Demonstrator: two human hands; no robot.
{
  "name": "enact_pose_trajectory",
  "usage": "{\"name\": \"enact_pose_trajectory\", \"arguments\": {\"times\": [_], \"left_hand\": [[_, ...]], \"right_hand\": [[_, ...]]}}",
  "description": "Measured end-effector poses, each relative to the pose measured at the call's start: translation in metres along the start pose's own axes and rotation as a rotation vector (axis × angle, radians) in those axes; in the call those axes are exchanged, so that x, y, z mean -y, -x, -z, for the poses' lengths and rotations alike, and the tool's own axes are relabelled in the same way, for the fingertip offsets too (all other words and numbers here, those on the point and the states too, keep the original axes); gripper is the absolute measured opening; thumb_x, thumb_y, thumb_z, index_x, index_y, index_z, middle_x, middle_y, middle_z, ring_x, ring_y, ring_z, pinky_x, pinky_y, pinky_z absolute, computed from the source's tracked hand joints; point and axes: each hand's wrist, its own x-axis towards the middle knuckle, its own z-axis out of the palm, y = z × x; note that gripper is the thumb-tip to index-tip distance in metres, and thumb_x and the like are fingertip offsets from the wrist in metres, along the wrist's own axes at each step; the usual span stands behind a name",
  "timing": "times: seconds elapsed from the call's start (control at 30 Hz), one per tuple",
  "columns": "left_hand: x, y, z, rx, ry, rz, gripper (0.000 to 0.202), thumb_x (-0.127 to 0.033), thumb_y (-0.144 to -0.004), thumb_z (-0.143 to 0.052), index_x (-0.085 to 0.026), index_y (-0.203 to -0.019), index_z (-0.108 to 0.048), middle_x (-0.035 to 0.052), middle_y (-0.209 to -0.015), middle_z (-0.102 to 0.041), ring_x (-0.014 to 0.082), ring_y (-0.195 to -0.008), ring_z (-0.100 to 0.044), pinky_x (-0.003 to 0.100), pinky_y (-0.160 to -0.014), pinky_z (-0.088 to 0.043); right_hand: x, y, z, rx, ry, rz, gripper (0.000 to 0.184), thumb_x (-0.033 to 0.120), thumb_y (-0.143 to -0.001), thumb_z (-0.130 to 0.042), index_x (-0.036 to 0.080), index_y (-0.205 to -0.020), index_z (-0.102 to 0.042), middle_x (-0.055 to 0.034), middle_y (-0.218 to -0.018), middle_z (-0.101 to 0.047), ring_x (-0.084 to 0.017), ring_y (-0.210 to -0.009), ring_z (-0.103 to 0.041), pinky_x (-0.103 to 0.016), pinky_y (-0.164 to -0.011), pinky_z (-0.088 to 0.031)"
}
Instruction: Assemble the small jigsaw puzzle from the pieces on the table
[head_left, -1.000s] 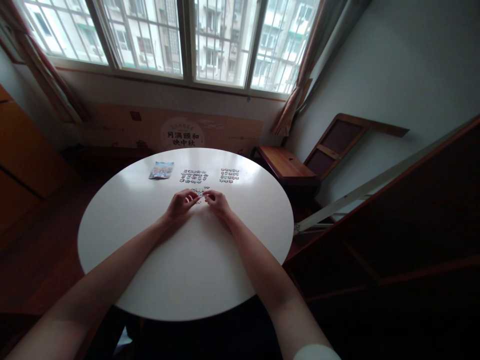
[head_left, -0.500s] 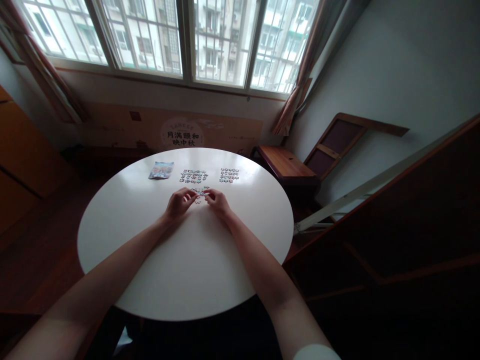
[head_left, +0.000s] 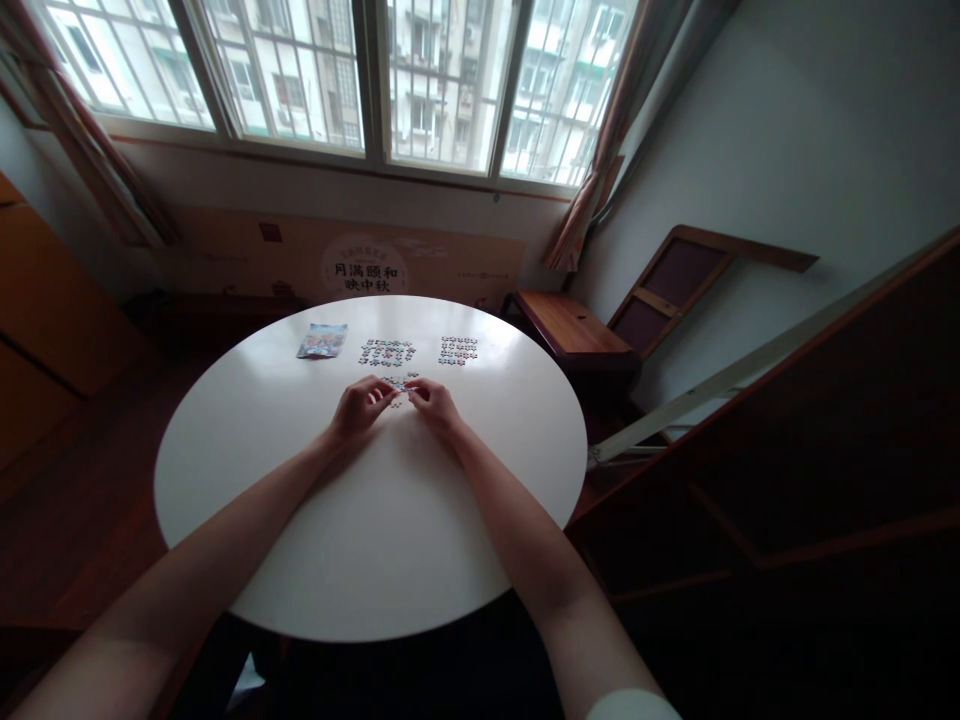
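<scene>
My left hand (head_left: 360,407) and my right hand (head_left: 433,403) rest close together on the round white table (head_left: 360,540), fingers curled in a pinch. Between their fingertips lie a few small joined jigsaw pieces (head_left: 403,382); both hands pinch at them. Beyond the hands two groups of loose jigsaw pieces are laid out, one on the left (head_left: 387,352) and one on the right (head_left: 458,349). A small colourful picture card (head_left: 322,340) lies further left at the far side.
A wooden bench (head_left: 574,335) and a leaning wooden frame (head_left: 667,285) stand to the right of the table. A printed cardboard panel (head_left: 365,265) leans under the window. Dark wooden furniture (head_left: 810,480) fills the right side.
Both hands have shifted very slightly away from me toward the pieces; otherwise nothing has visibly changed.
</scene>
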Motion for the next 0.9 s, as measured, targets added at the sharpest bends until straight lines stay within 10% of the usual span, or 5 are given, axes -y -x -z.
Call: {"name": "enact_pose_trajectory", "arguments": {"times": [0.9], "left_hand": [[0.0056, -0.0002, -0.0006, -0.002, -0.047, 0.043, 0.024, -0.041, -0.080, -0.059, -0.018, -0.077, -0.066, 0.0040, -0.074, -0.067, 0.0147, -0.059, -0.060, 0.025, -0.052, -0.047]], "right_hand": [[0.0027, 0.0000, -0.0017, -0.012, 0.036, -0.003, 0.019, 0.013, -0.079, -0.054, 0.014, -0.089, -0.070, -0.0038, -0.077, -0.068, -0.012, -0.066, -0.059, -0.024, -0.068, -0.046]]}}
